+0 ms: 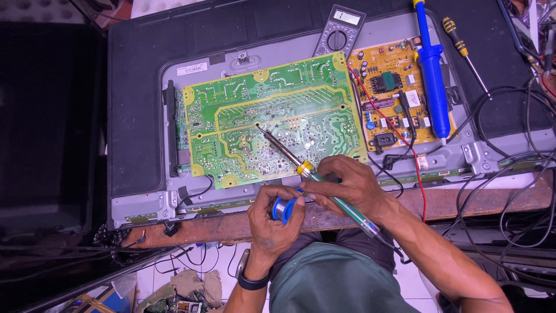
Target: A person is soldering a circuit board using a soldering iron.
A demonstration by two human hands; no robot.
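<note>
The right hand (347,184) pinches a green soldering iron (324,185) pen-fashion, its tip slanting far-left onto the upturned green circuit board (272,116) for reach, while the left hand (278,217), just beside, curls around a blue solder spool (284,208), keeping it handy.

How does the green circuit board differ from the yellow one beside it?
The green circuit board is larger and lies solder side up, showing traces and joints; the yellow circuit board is smaller and lies component side up, with capacitors and a heatsink showing. The soldering iron in the right hand has its tip on the green board, while a blue desoldering pump lies across the yellow one. Both rest on the panel's grey metal back.
</note>
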